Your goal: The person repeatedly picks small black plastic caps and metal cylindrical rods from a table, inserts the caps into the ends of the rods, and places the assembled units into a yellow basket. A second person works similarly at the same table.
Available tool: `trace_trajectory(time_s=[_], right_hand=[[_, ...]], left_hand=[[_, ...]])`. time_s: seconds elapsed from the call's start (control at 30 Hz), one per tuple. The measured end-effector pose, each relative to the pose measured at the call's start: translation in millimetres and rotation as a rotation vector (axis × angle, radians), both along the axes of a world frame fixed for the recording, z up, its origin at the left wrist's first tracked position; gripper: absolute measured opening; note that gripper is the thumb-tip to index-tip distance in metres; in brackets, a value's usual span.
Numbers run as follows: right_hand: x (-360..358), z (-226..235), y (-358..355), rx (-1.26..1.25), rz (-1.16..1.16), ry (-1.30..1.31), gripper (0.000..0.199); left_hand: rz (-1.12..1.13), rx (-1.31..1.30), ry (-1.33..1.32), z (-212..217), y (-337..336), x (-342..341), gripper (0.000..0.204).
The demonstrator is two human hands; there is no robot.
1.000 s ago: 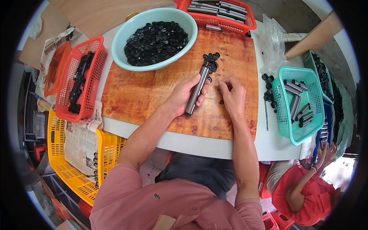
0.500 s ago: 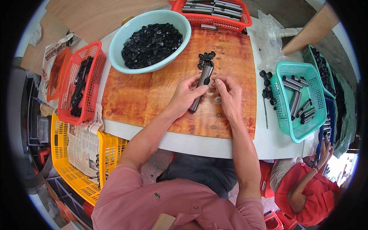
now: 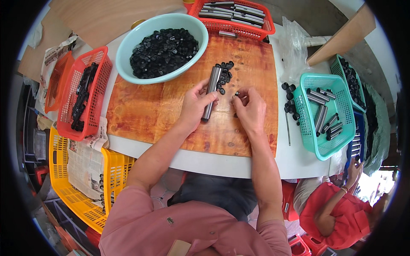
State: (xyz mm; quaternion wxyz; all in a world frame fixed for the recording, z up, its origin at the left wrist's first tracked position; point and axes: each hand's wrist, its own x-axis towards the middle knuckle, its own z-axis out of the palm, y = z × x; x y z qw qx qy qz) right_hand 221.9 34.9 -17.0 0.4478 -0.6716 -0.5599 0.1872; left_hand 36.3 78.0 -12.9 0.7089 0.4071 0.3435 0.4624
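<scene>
A shiny metal tube is in my left hand, tilted slightly, with my thumb across its front. Apart from it, to the right, my right hand has its thumb and forefinger closed on a small dark piece, too small to make out well. Just past the tube, several small black plastic caps lie in a loose pile on the stained wooden board. Part of another dark piece shows on the board beside my right thumb.
A pale blue basin of black parts stands at the far left. Red baskets sit left and at the back; a yellow crate stands lower left. At right are a turquoise basket of tubes, loose black caps and a co-worker in red.
My left hand has moved left with the tube, which now stands steeper. My right hand has drawn away from the tube and now pinches a small dark piece. The view has shifted slightly.
</scene>
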Motion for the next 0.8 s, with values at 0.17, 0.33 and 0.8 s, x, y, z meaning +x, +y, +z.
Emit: trace_trajectory(time_s=[0.17,0.33,0.8], right_hand=[[-5,0,6,-0.007,0.028,-0.043,0.026],[6,14,35,0.015,0.067,-0.219,0.023],[27,2,83,0.024,0.233,-0.57,0.014]], left_hand=[[-0.025,-0.128,-0.1,-4,5,-5,0.045],[-0.032,-0.189,-0.153,2,7,-2,0.033],[-0.173,-0.212,-0.241,-9,12,-8,0.032]])
